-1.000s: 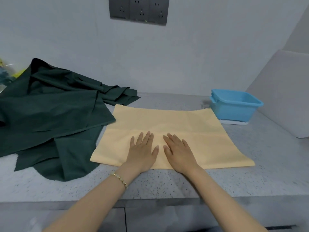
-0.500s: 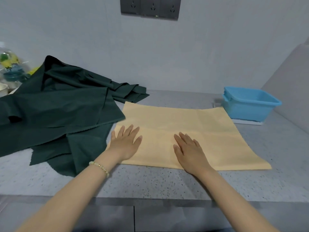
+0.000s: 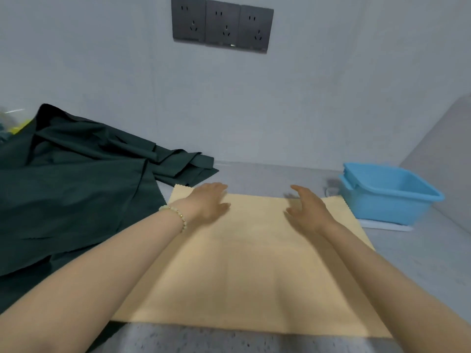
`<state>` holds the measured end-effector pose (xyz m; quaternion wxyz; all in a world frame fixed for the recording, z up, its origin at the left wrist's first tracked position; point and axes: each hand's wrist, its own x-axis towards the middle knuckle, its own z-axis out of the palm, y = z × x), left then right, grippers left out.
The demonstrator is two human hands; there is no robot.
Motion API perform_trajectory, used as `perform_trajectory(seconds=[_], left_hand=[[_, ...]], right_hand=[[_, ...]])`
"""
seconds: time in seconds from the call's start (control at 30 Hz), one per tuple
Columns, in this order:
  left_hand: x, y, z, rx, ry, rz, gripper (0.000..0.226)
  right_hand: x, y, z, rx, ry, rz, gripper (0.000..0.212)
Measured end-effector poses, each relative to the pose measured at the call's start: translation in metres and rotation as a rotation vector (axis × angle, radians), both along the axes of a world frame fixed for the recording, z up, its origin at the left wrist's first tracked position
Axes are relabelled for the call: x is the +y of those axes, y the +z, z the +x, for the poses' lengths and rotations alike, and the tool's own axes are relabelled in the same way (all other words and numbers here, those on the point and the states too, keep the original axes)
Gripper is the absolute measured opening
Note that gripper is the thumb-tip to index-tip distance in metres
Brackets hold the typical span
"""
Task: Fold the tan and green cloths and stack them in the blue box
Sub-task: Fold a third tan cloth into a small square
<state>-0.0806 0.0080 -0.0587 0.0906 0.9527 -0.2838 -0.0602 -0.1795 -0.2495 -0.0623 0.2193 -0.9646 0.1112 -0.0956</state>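
A tan cloth (image 3: 254,271) lies flat on the grey speckled counter (image 3: 420,263), folded once. My left hand (image 3: 209,202) and my right hand (image 3: 305,210) are stretched out over its far edge, fingers extended and holding nothing; the image is blurred, so I cannot tell if they touch the cloth. A dark green cloth (image 3: 71,189) lies crumpled in a heap at the left, its edge beside the tan cloth. The blue box (image 3: 387,192) stands empty at the right, just past the tan cloth's far right corner.
A wall with three dark sockets (image 3: 221,28) rises behind the counter. A grey panel (image 3: 448,159) stands at the right behind the box. A white flat item (image 3: 387,226) lies under the box. Blurred colourful things (image 3: 12,123) sit far left.
Both hands have slid from the cloth's near middle forward to its far edge and spread apart. The head camera has moved closer and lower.
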Motion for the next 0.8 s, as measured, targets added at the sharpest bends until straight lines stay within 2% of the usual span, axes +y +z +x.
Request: perform_trajectory(seconds=[0.13,0.27,0.37,0.53,0.67,0.8], left_hand=[[-0.016,-0.017,0.035,-0.012,0.036,0.078,0.058],[-0.026,-0.024,0.051,-0.079,0.042,0.052,0.051],[-0.027,-0.019,0.05,-0.086,0.06,-0.02,0.031],[-0.012,-0.006,0.027,-0.287,-0.125,-0.088,0.019],[0.014,0.006,0.0,-0.466,-0.304,-0.19,0.024],[0.036,0.028,-0.047,-0.719,-0.417,-0.257,0.023]], right_hand=[[-0.023,-0.015,0.025,0.148,0.0,-0.128,0.067],[-0.035,-0.023,0.035,0.131,0.054,-0.168,0.057],[-0.041,-0.022,0.037,0.105,0.102,-0.199,0.047],[-0.038,-0.012,0.017,-0.004,0.24,-0.273,0.01],[-0.032,0.005,-0.019,-0.203,0.321,-0.352,0.018],[-0.02,0.025,-0.07,-0.319,0.328,-0.344,0.013]])
